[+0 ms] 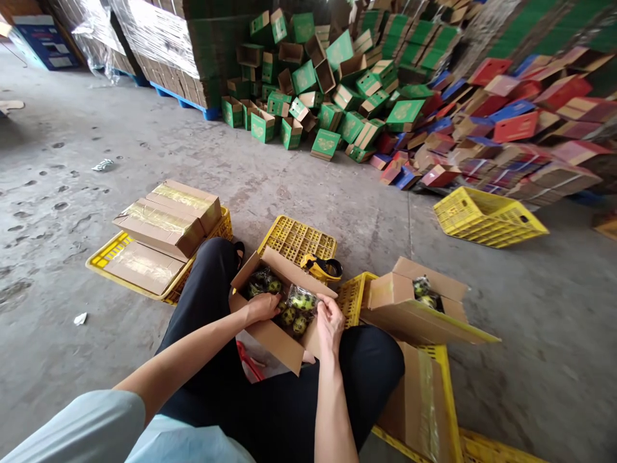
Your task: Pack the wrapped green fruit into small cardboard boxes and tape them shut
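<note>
An open cardboard box (274,339) sits between my knees, with round green, dark-marked fruits in clear plastic bags inside. My right hand (330,319) pinches the upper right end of one clear bag of green fruit (302,299) at the box's right side. Reaching in over the near left wall, my left hand (264,307) has its fingers curled against the fruit beside that bag; its fingertips are partly hidden. Another bag of fruit (272,285) lies in the far left corner. Beyond the box, a yellow-and-black tape dispenser (321,267) rests on an upturned yellow crate (299,238).
Taped cartons (161,222) fill a yellow crate (108,251) on the left. An open carton (390,289) with bagged fruit stands at right, near a taped carton (424,399). Green boxes (325,143) and red-blue boxes (515,127) lie heaped behind a yellow crate (482,222).
</note>
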`<state>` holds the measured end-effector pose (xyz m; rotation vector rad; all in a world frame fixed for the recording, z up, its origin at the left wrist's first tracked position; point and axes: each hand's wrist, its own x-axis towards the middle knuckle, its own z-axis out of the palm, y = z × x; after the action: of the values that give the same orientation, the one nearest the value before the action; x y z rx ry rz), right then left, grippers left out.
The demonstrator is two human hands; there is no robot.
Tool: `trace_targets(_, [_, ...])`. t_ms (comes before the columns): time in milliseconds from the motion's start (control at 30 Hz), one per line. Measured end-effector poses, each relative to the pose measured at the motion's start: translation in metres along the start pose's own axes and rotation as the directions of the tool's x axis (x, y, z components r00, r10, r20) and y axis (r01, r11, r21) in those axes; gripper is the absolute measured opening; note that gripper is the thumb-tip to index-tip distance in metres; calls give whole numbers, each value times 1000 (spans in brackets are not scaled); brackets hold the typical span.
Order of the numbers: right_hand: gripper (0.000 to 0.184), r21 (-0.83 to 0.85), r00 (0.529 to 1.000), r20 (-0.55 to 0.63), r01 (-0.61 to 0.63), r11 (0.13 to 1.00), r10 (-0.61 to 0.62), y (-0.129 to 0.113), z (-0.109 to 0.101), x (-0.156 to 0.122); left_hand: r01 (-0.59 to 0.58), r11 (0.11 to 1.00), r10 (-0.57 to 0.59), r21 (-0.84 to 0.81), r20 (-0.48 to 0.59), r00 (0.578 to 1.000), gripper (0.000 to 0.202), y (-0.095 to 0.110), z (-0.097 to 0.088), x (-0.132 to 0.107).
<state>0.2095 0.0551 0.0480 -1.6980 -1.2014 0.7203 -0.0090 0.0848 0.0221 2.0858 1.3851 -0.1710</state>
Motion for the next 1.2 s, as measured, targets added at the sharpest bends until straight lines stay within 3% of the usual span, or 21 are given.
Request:
trace_targets(100, [34, -104, 1000, -3, 28, 994, -28, -5, -3, -1, -20, 999, 19, -31, -40, 999, 41, 1, -3, -3])
trace_targets(167, [32, -260, 997, 39, 77, 963, -69, -9, -2, -2, -36, 998, 33, -48, -66, 997, 38, 3, -5, -4])
trace_targets(267, [34, -522, 963, 224, 248, 816, -149, -12, 8, -6, -62, 996, 56, -64, -91, 994, 34, 3, -11, -5])
trace_targets(333, [31, -587, 931, 327, 335, 737, -163, -11, 19, -11, -72, 995, 64, -72, -108, 992, 33, -3, -20, -7])
trace_targets(533, [24, -567, 877, 448, 427, 704, -170, -6, 41, -16, -91, 996, 86, -2, -314, 946, 35, -39, -60, -16])
trace_targets(667, [37, -506, 842, 492, 484, 714, -222, -10, 52, -7, -176, 984, 180, 39, -187, 966, 45, -51, -64, -16])
trace_targets(767, [54, -391, 772, 581, 542, 744, -257, -12, 64, -4, -137, 991, 136, -1, -98, 986, 41, -49, -53, -11])
trace_targets(867, [72, -348, 723, 656, 544, 764, -217, -12, 72, -6, -106, 994, 101, -38, -105, 989, 27, -46, -45, -8])
trace_targets(1000, [75, -494, 736, 670, 541, 681, -99, -14, 78, -8, -115, 986, 92, -117, -180, 979, 27, -47, -50, -10])
trace_targets(1200, [39, -613, 803, 590, 515, 599, -86, -21, 84, -6, -157, 928, 33, -338, -345, 938, 23, -49, -53, -8])
